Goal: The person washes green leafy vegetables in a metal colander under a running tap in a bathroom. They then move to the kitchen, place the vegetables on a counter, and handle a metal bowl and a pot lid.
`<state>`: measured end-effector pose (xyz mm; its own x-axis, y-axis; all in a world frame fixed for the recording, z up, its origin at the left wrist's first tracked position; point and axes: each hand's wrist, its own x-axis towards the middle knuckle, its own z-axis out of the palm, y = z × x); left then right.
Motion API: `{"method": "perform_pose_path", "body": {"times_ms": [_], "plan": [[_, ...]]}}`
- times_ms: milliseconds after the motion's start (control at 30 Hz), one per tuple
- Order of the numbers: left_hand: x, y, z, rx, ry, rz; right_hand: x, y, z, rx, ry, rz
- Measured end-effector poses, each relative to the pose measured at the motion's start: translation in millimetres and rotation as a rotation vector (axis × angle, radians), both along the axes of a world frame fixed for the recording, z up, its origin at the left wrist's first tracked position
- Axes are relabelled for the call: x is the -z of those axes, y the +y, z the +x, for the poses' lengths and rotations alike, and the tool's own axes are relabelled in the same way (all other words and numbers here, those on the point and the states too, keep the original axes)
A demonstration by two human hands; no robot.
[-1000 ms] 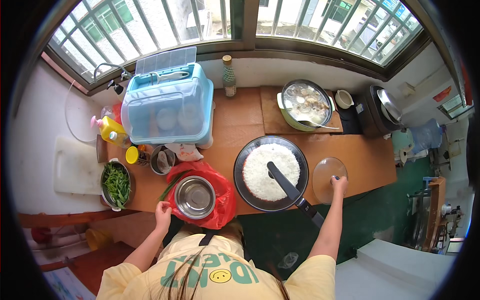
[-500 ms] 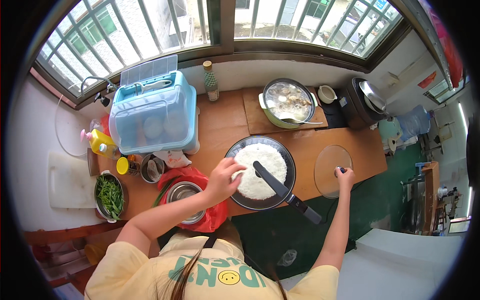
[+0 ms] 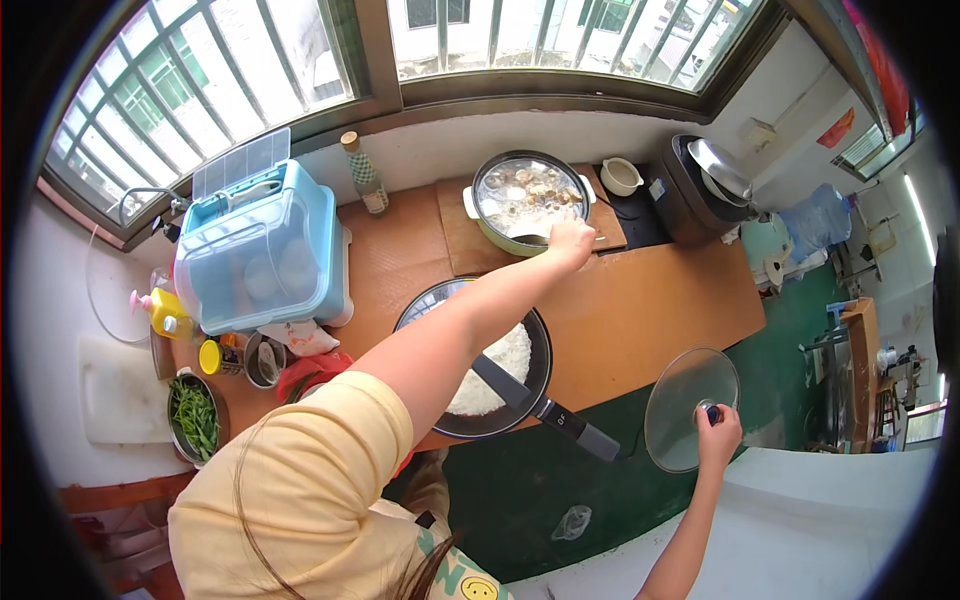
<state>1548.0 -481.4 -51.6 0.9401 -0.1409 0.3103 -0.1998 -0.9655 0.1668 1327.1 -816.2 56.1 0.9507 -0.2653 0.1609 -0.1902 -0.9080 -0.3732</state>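
My left hand (image 3: 570, 243) reaches across the wooden counter to a green pot (image 3: 478, 225) of pale food at the back. Its fingers are closed on the handle of a ladle (image 3: 535, 236) lying in the pot. My left arm passes over a black frying pan (image 3: 541, 352) of white rice (image 3: 505, 355), whose handle (image 3: 575, 428) points toward me. My right hand (image 3: 718, 432) grips the knob of a round glass lid (image 3: 680, 395), held out past the counter's front edge over the green floor.
A blue lidded dish box (image 3: 260, 265) stands at the back left, a bottle (image 3: 365, 175) beside it. A white cup (image 3: 622, 175) and black cooker (image 3: 710, 185) sit right of the pot. A bowl of greens (image 3: 195, 415), yellow bottle (image 3: 165, 310) and red bag (image 3: 305, 372) lie left.
My left hand moved from the steel bowl on the red bag, over the rice pan, to the back pot. My right hand lifted the glass lid off the counter.
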Motion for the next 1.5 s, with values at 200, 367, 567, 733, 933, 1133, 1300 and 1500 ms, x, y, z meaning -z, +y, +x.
{"method": "perform_pose_path", "body": {"times_ms": [200, 367, 567, 733, 933, 1133, 1300, 1500], "plan": [[-56, 29, -36, 0.187, -0.279, -0.098, 24, 8, 21, -0.075, 0.012, -0.06], [-72, 87, -75, 0.489, -0.445, 0.027, 16, 80, 89, -0.161, -0.045, -0.085], [-86, 140, -103, 0.271, -0.49, -0.32, 1, 198, 178, -0.356, -0.101, -0.155], [-115, 191, -132, -0.041, -0.585, -0.762, 10, 291, 242, -0.565, -0.129, -0.232], [-122, 253, -184, -0.121, -0.548, -0.85, 39, 385, 284, -0.632, -0.073, -0.306], [-125, 274, -228, -0.131, -0.553, -0.915, 59, 423, 298, -0.582, 0.126, -0.277], [-123, 281, -258, -0.158, -0.537, -0.952, 77, 420, 313, -0.593, 0.101, -0.33], [-118, 284, -276, -0.199, -0.524, -1.013, 76, 436, 301, -0.523, 0.124, -0.412]]}}
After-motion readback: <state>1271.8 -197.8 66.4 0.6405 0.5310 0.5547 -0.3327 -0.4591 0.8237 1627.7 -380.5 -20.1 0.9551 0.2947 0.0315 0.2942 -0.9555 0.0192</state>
